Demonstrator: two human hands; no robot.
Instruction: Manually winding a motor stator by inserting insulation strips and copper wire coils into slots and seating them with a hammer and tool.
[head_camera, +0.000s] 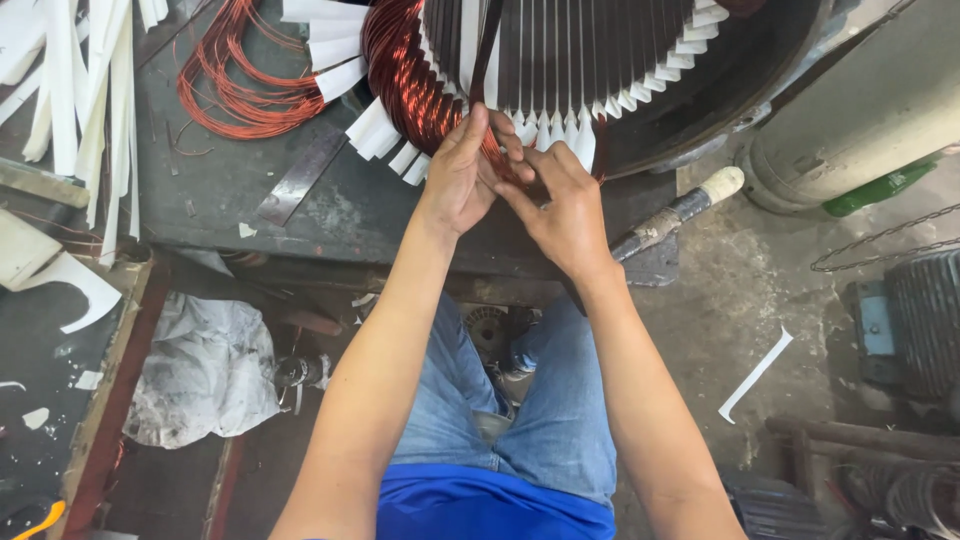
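Where stator (600, 60) rim shows, glossy copper coil (415, 85) pinched by left hand (460, 180), right hand (565, 210); both grips closed.

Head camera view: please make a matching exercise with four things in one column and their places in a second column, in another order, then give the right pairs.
Things:
1. loose copper wire coil
2. wooden-handled tool
3. crumpled white cloth
4. bent white paper strip

Places:
A. on the floor, right of the person's legs
B. on the bench top, left of the stator
C. low, left of the left hand's forearm
D. at the bench edge, right of the right hand

Pairs: 1-B, 2-D, 3-C, 4-A
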